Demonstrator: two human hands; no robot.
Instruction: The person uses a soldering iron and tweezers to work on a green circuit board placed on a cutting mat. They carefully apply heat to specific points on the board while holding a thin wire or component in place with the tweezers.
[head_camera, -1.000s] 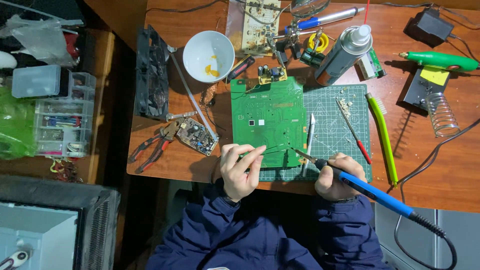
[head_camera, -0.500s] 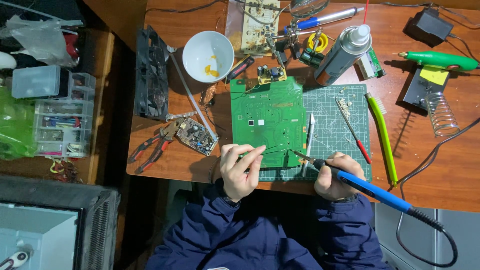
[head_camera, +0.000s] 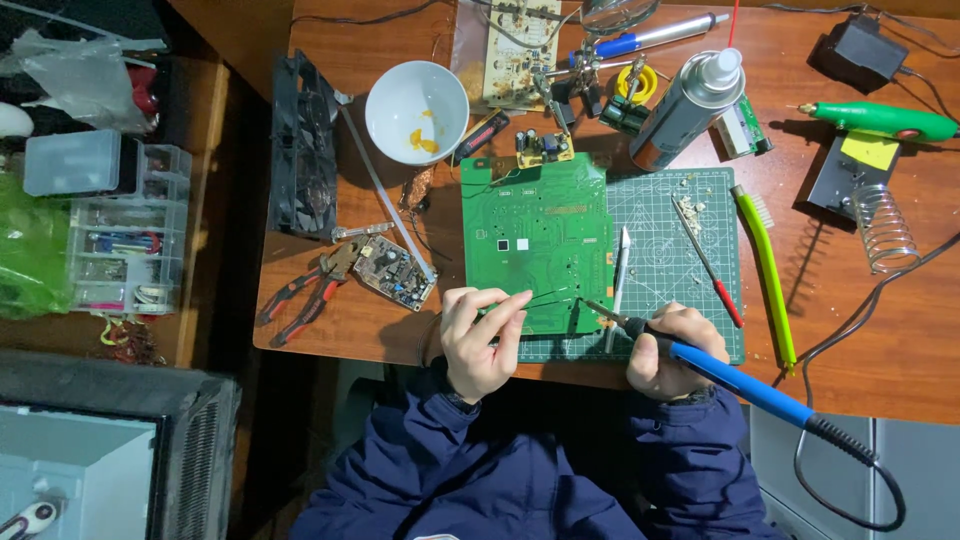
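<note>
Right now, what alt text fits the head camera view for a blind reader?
A right hand holds a blue soldering iron to a green circuit board while the left hand feeds thin wire. Pliers, a white bowl and a spray can lie around.

We see the left hand (head_camera: 483, 338) pinching a thin wire at the green circuit board's (head_camera: 535, 240) six-o'clock edge. The right hand (head_camera: 672, 352) grips a blue soldering iron (head_camera: 740, 379), tip touching the board. A white bowl (head_camera: 416, 111) sits at eleven o'clock.
</note>
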